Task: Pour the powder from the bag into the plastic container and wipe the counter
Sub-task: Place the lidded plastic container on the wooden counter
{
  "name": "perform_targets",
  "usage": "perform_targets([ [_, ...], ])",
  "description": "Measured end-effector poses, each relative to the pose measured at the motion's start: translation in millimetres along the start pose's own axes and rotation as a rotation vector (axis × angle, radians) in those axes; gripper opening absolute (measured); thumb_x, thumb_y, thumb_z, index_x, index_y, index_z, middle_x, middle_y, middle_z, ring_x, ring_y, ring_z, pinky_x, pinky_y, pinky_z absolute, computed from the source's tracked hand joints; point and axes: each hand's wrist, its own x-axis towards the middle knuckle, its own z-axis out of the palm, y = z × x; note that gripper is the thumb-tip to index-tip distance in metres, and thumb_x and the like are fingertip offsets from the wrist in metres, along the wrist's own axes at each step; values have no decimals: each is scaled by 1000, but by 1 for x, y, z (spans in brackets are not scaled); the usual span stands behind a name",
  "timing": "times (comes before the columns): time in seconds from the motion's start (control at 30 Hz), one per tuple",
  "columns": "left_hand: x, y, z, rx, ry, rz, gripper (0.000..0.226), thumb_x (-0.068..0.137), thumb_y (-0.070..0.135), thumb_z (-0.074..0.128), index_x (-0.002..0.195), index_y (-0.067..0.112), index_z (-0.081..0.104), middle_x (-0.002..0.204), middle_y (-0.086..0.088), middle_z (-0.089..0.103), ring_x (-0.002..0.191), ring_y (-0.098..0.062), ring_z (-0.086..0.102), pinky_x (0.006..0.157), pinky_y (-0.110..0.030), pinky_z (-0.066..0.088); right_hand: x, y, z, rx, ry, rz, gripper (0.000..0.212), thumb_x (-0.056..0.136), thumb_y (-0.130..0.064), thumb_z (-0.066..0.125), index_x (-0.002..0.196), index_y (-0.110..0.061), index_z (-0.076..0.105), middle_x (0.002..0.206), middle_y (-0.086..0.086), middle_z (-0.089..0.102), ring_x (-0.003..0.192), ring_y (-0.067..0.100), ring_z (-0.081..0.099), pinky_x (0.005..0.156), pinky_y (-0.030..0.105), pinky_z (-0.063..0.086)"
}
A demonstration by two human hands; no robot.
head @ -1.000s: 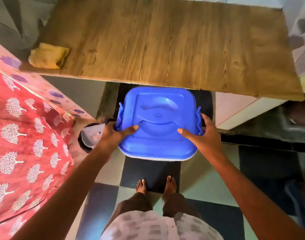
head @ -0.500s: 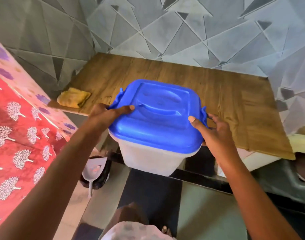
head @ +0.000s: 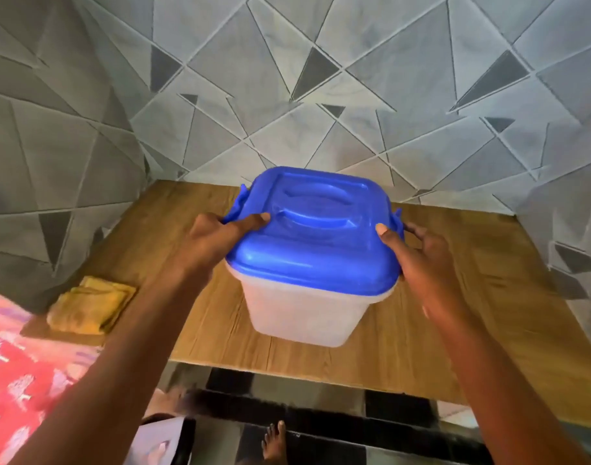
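Observation:
A square translucent plastic container (head: 300,313) with a blue clip-on lid (head: 315,229) is over the middle of the wooden counter (head: 472,330). I cannot tell whether its base touches the wood. My left hand (head: 220,239) grips its left side with the thumb on the lid. My right hand (head: 418,260) grips the right side the same way. A folded yellow cloth (head: 89,305) lies at the counter's front left corner. No powder bag is in view.
Grey tiled walls (head: 321,78) close the counter at the back and on both sides. A red patterned fabric (head: 22,374) is at lower left. Below the counter's front edge are a checkered floor (head: 321,427), my foot (head: 274,443) and a white scoop (head: 159,441).
Both hands have lifted the container from floor level in front of the counter up and forward over the counter top. My view has tilted up toward the wall.

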Motion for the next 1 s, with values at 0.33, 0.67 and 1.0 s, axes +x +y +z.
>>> perform_targets([
  [0.33, 136, 25, 45, 24, -62, -53, 51, 66, 50, 86, 91, 7, 73, 86, -4, 76, 74, -16, 73, 55, -24, 49, 126, 19, 43, 4, 56, 60, 45, 80, -63, 71, 116, -36, 70, 109, -9, 76, 100, 10, 73, 90, 48, 60],
  [0.67, 171, 22, 85, -9, -17, -107, 46, 66, 46, 87, 87, 7, 73, 86, -6, 76, 78, -21, 74, 62, -30, 57, 193, 44, 36, -146, 56, 1, 29, 101, -37, 58, 124, -23, 69, 95, 18, 74, 87, 35, 69, 73, 45, 57],
  [1.0, 208, 37, 101, 222, 38, 19, 91, 76, 59, 72, 149, 19, 36, 135, -3, 56, 123, -27, 56, 105, -45, 45, 229, 34, 43, -204, 76, 17, 47, 101, -51, 52, 137, -21, 49, 90, -5, 66, 82, 6, 63, 73, 27, 48],
])
